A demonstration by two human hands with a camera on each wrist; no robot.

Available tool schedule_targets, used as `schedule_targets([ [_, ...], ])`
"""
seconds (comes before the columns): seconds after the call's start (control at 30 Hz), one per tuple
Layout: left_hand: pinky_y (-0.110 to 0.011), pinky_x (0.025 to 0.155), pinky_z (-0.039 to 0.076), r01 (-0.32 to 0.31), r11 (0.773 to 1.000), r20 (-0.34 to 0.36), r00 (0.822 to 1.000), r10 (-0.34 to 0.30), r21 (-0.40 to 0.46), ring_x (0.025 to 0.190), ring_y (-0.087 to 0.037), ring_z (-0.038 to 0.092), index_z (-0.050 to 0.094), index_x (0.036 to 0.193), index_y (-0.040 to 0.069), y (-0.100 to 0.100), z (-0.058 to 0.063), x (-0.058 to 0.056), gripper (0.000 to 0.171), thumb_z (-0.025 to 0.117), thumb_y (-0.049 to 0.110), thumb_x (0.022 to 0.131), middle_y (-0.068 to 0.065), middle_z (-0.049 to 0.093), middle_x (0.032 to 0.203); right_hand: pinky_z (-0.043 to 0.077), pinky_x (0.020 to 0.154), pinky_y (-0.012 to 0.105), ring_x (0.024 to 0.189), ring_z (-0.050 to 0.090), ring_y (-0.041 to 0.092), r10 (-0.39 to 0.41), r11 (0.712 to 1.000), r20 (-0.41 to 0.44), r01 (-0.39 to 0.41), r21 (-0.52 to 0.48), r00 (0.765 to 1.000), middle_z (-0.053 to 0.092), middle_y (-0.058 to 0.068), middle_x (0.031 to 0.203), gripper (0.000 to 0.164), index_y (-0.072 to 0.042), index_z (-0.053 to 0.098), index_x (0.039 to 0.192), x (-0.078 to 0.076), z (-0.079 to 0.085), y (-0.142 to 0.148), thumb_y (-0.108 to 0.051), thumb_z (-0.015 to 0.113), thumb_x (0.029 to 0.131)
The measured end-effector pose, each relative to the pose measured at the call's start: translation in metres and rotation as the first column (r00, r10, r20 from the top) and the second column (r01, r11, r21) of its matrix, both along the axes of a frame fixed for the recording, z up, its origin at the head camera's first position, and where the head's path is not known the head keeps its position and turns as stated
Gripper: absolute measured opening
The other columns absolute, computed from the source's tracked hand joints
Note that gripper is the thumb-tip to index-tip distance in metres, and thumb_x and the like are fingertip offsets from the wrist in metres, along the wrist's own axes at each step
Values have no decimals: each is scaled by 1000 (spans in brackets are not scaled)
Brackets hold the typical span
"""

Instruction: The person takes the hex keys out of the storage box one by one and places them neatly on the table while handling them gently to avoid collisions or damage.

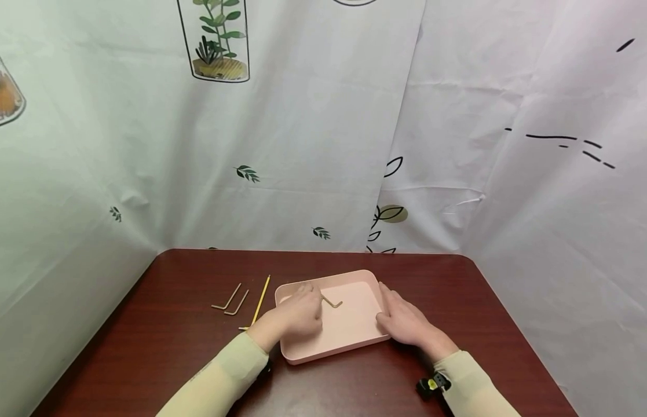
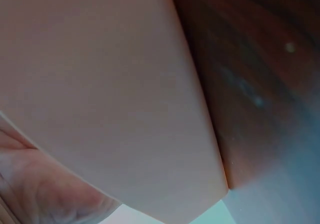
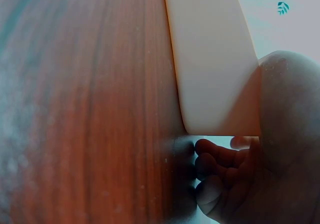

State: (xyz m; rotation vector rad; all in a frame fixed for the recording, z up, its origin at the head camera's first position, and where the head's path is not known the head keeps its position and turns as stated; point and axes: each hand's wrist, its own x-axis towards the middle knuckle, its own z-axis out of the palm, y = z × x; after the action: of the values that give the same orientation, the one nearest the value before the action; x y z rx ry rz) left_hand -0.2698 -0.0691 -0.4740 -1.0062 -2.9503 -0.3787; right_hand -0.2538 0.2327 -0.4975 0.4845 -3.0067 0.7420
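Note:
A shallow pink tray (image 1: 349,324) lies on the table, turned slightly askew. My left hand (image 1: 297,313) reaches over its left rim, with the fingers down inside; what they hold, if anything, is hidden. Just right of those fingers, a brass-coloured hex key (image 1: 333,303) shows inside the tray. At the right side, my right hand (image 1: 404,318) grips the tray, thumb at the rim and fingers along the outside. From the right wrist, the curled fingers (image 3: 215,171) appear beside the tray's outer wall (image 3: 215,59). The left wrist view shows the tray wall (image 2: 115,99) and part of the palm.
Two more hex keys, one (image 1: 229,298) beside the other (image 1: 238,304), lie left of the tray. Between them and the tray is a yellow pencil (image 1: 262,298). A small metallic end (image 1: 242,328) shows by the left forearm. Printed cloth (image 1: 313,145) hangs behind the dark-red table (image 1: 187,272).

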Motion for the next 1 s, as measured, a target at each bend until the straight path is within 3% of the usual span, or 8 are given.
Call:
schedule_targets([
  [0.27,-48,108,47,3,1000,27,1000,-3,-15,99,-28,52,55,83,11,2,0,3,18,73,6,84,-8,50,95,48,114,59,146,55,38,-2,1000,-2,2,-1,1000,47,26,167,80,5,33,171,0,-1,1,-15,59,99],
  [0.53,-48,107,47,-29,999,35,999,30,-38,99,-28,54,63,92,2,4,1,5,4,65,3,95,-11,56,99,47,115,58,147,55,38,-2,1000,-3,2,0,1000,47,26,168,80,5,32,171,0,-1,1,-16,60,99],
  [0.73,-51,112,47,-40,998,34,999,42,-50,106,-32,57,67,108,-7,5,0,5,16,55,2,102,-15,59,104,46,116,59,149,53,39,3,1000,2,-3,-6,1000,45,27,169,80,5,31,171,0,-1,1,-15,59,99],
  [1.0,-49,114,47,-27,995,11,1000,28,-101,106,-32,59,68,107,-8,6,2,6,16,56,1,102,-17,60,104,43,119,61,154,47,43,0,1000,9,0,-10,1000,43,28,170,80,5,31,171,1,-1,1,-15,58,99],
])
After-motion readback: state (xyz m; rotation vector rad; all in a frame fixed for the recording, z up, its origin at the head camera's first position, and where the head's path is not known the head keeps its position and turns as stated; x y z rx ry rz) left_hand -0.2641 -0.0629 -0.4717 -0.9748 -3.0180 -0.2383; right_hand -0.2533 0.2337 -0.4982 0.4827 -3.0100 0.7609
